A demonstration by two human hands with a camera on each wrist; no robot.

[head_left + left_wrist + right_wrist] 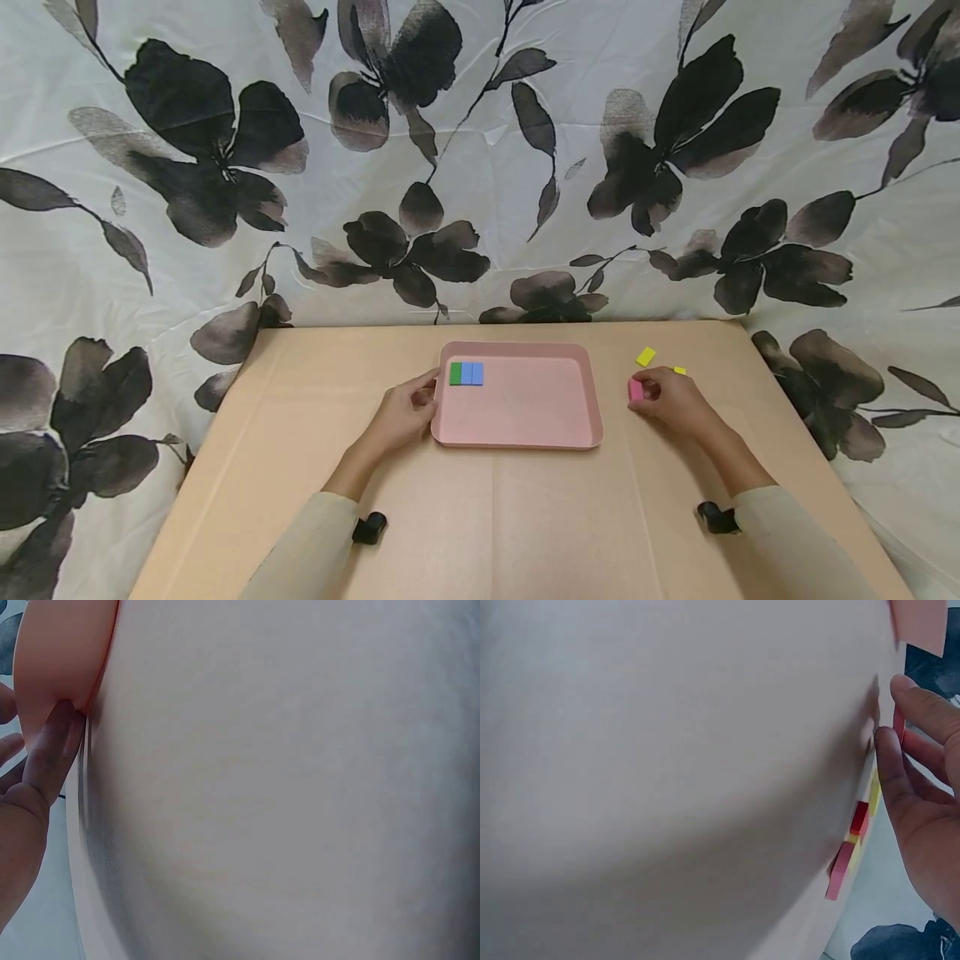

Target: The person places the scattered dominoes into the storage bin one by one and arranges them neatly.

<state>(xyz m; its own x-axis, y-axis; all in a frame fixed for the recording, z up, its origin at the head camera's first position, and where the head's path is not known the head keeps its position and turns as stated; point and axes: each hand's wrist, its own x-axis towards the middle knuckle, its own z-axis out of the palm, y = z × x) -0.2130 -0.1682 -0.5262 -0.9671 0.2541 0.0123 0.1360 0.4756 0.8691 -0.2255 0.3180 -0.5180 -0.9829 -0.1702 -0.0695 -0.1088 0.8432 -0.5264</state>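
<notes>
A pink rectangular tray [517, 417] lies on the table. My left hand [405, 410] grips its left rim between thumb and fingers, and the left wrist view shows the fingers against the tray wall [64, 652]. Inside the tray, at its upper left, a green block [455, 373] and two blue blocks [472, 374] stand side by side in a row. To the right of the tray, my right hand [671, 404] pinches a pink block [636, 390] between thumb and fingers. The right wrist view shows this block [898, 724] edge-on, partly hidden by the fingertips.
A yellow block [646, 357] lies beyond my right hand, with another yellow block [679, 370] partly hidden behind it. In the right wrist view, a red block [859, 817] and a pink block [840, 870] lie near the hand. A floral cloth [495, 167] hangs behind the table [562, 517].
</notes>
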